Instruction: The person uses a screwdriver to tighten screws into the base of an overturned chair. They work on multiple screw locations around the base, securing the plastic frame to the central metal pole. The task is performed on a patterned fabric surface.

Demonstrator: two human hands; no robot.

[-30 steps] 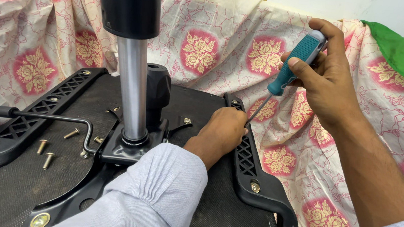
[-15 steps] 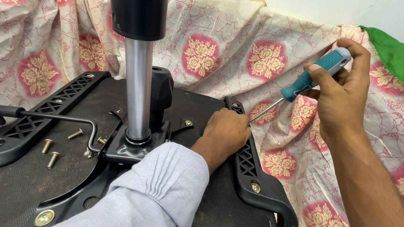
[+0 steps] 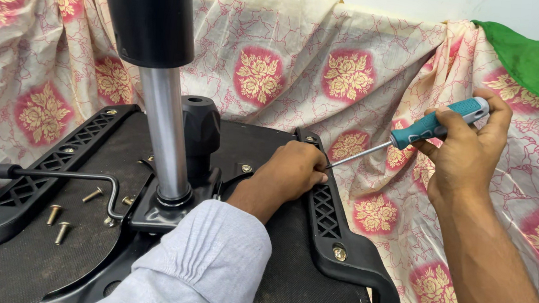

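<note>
Three loose brass screws [image 3: 55, 222] were left on the upturned black chair base [image 3: 32, 261], beside the chrome gas cylinder [image 3: 165, 137]. The teal-handled screwdriver [image 3: 429, 127] was gripped tight in the right hand [image 3: 467, 156], its tip by the black plastic armrest bracket [image 3: 326, 208], where the left hand [image 3: 294, 171] was curled.

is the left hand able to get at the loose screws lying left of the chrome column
Probably not directly: the left hand rests on the right armrest bracket, and the chrome column stands between it and the loose screws.
</note>
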